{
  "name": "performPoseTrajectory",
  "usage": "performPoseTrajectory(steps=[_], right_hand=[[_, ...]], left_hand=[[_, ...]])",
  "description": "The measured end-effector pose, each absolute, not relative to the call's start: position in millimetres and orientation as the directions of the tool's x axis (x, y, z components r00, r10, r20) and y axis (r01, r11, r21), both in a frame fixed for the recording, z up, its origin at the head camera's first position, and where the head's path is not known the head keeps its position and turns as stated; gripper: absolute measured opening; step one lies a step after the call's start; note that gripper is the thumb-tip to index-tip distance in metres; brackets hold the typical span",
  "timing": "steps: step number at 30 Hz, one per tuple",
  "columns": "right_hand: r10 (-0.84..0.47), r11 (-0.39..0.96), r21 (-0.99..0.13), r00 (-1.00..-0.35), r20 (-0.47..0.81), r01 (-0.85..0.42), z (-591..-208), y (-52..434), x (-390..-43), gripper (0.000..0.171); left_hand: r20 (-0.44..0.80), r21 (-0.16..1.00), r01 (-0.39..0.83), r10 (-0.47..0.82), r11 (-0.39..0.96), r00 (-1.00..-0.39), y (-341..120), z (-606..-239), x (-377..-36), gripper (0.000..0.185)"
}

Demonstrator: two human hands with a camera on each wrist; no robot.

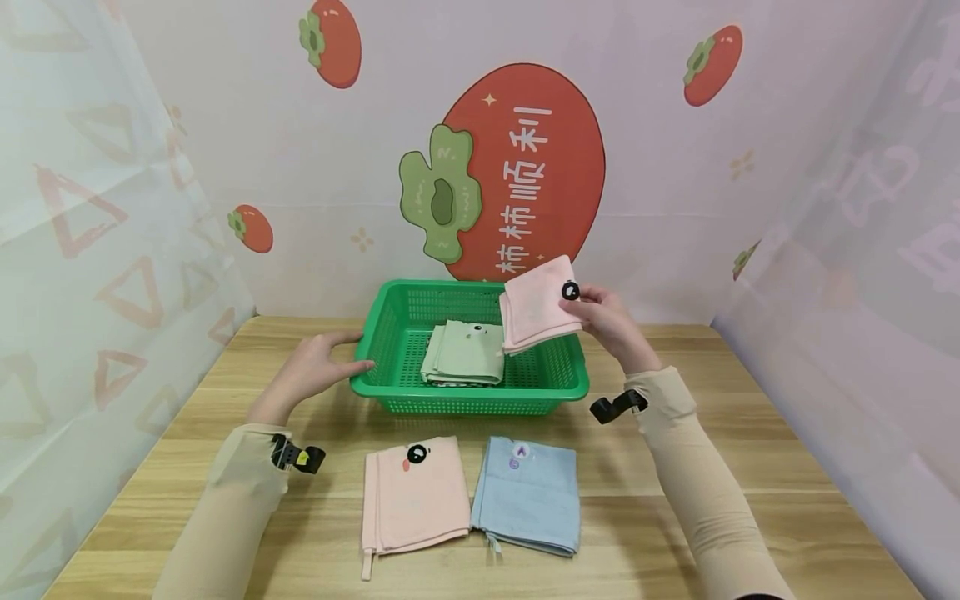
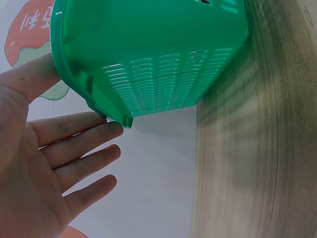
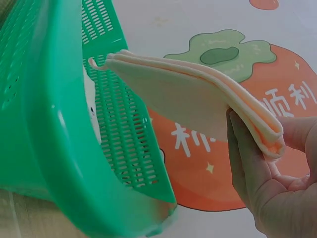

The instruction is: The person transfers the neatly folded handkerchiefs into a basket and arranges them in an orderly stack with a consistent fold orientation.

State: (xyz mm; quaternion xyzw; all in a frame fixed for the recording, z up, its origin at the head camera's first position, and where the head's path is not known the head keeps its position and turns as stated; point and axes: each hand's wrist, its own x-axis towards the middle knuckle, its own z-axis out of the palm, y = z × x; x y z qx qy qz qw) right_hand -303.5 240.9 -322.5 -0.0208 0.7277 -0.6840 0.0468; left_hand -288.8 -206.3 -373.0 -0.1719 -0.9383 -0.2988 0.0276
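My right hand (image 1: 609, 323) pinches a folded pink towel (image 1: 536, 304) with a black embroidered eye, thumb on one face and fingers on the other. The towel is raised over the right part of a green plastic basket (image 1: 472, 392). My left hand (image 1: 311, 367) holds the basket's left rim, its thumb over the edge; in the left wrist view its fingers (image 2: 86, 166) are nearly straight, the foremost touching the rim. Inside the basket lies a folded pale green towel (image 1: 468, 352), with a patterned edge showing under it. In the right wrist view the pink towel's folded layers (image 3: 198, 94) show.
In front of the basket, a second folded pink towel (image 1: 416, 500) and a folded blue towel (image 1: 528, 496) lie side by side on the wooden table (image 1: 645, 517). A printed cloth backdrop (image 1: 645, 167) stands behind the table, with similar curtains on both sides.
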Motion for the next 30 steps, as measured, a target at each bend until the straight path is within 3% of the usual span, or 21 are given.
performPoseTrajectory(steps=[9,22,30], right_hand=[[-0.11,0.119,-0.992,-0.993,-0.044,0.03,-322.2,231.8,-308.7,0.021],[-0.145,0.09,-0.995,-0.987,-0.064,0.051,-322.4,219.1,-318.5,0.012],[-0.17,0.128,-0.989,-0.981,-0.098,0.076,-321.9,211.4,-324.4,0.024]], left_hand=[[0.152,0.551,0.334,0.301,0.764,-0.941,-206.4,-373.0,-287.9,0.069],[0.16,0.551,0.341,0.305,0.761,-0.939,-207.5,-374.5,-289.6,0.071],[0.161,0.547,0.339,0.302,0.765,-0.94,-207.6,-375.4,-290.1,0.072]])
